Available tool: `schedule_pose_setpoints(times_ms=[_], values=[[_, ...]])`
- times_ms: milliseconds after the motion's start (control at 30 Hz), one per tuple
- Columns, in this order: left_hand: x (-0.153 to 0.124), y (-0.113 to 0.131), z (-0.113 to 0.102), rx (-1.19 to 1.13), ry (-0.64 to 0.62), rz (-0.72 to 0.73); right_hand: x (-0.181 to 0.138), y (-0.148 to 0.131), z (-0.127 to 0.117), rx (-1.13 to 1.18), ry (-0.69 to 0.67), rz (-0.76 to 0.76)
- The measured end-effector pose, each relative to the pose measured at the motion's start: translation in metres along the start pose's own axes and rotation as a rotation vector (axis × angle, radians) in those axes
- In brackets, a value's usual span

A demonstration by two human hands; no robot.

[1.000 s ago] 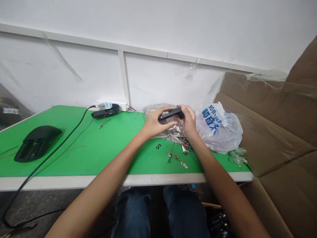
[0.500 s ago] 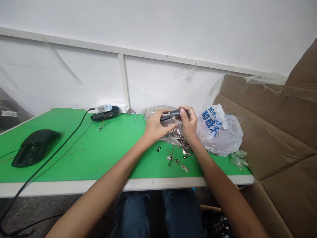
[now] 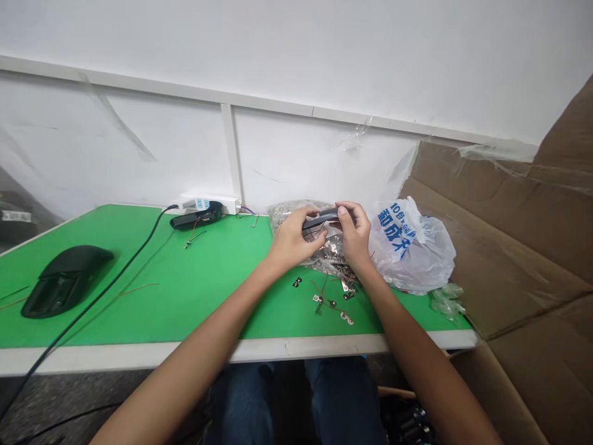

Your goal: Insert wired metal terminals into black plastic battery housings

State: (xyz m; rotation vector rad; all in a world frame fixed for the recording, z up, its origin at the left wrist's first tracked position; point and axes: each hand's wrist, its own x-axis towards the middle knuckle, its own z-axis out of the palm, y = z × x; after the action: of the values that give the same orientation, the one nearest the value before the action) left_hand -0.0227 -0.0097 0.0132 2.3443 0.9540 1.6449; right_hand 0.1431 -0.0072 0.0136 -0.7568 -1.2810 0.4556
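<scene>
Between my hands, above the back of the table, is a dark curved plastic housing (image 3: 321, 219). My left hand (image 3: 291, 240) grips its left end, fingers on the far side and thumb underneath. My right hand (image 3: 356, 238) pinches the right end with thumb and fingers, covering part of it. Thin brownish wires show below the housing, but I cannot tell whether they are fixed to it. Behind and under the hands lies a clear plastic bag (image 3: 285, 210) of small metal contact pieces. Several loose contacts (image 3: 346, 317), some with thin wires, lie on the green surface nearer me.
A black curved housing (image 3: 69, 275) lies at left, and another dark housing (image 3: 197, 217) with wires sits by a white power strip (image 3: 229, 203). A black cable (image 3: 111, 272) crosses the table (image 3: 204, 296). At right are a white plastic bag (image 3: 424, 256) and a cardboard box (image 3: 509, 247).
Both hands keep hold of the housing in nearly the same place. My left thumb has shifted slightly to the left. The whole view has moved by a small amount.
</scene>
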Motion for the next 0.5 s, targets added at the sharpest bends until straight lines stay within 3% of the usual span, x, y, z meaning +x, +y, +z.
schedule_pose_setpoints(times_ms=[500], values=[[0.0003,0.0041,-0.0015,-0.001,0.009,-0.048,-0.0011,0.0003,0.0011,-0.022,-0.004,-0.031]])
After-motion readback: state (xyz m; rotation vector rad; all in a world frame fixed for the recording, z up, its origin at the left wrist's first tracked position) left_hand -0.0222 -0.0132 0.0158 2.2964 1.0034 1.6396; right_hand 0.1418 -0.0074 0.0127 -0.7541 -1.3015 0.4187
